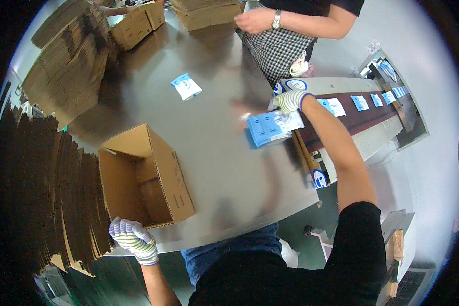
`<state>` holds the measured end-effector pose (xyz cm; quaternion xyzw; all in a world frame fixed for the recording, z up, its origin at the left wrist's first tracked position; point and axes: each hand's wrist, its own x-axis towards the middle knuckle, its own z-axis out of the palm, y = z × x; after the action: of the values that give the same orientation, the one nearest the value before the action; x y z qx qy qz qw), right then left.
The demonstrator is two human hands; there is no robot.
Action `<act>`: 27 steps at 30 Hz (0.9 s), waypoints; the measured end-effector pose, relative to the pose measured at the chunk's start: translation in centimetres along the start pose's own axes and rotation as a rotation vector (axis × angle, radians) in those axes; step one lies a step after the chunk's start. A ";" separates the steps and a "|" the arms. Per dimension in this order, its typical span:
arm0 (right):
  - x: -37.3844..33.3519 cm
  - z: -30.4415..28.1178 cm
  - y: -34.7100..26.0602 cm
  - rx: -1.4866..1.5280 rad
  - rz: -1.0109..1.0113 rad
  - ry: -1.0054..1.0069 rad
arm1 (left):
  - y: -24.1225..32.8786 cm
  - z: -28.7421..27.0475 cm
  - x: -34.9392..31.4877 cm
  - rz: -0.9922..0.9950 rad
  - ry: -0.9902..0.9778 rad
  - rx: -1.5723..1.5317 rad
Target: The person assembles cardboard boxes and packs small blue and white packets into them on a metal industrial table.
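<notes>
My right hand (289,100) is out at the end of the conveyor belt (364,118), grip pinched on a stack of blue-and-white packets (273,126) that rests on the grey worktop (214,143) just off the belt's end. My left hand (133,239) sits at the near edge of the worktop, fingers curled shut against the front corner of the open cardboard box (145,176), touching it and, as I read it, steadying it (I can't tell whether it truly grips the flap). I judge this as the gathering step: packets collected, box waiting with its mouth facing up toward me. The stack lies flat, long axis running roughly left to right, tilted slightly up toward the belt, its blurred left end pointing at the box. The next move, I'd say, calls for carrying the stack leftward, well across the worktop, and keeping it squared so it drops in flat. More packets lie on the belt; one stray packet (186,86) sits farther off.
</notes>
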<state>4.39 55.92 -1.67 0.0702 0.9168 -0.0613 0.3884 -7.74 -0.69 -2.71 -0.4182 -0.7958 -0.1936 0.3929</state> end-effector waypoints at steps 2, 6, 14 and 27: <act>1.5 1.1 -1.4 0.056 0.058 -0.032 | 0.2 -0.3 0.2 0.003 -0.001 0.005; 2.0 3.3 -4.2 0.054 0.105 -0.052 | 0.4 -0.8 0.0 -0.021 -0.065 -0.034; -2.2 7.4 -19.4 0.087 0.097 0.335 | 1.6 -2.7 1.0 -0.020 -0.281 -0.116; -6.7 -6.7 -37.9 0.314 -0.509 0.734 | 5.9 -4.6 -1.1 0.070 -0.372 -0.017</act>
<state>-2.33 19.27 9.98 -0.0816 0.9612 -0.2635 -0.0041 -0.42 -0.72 -0.86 -0.4775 -0.8380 -0.1059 0.2419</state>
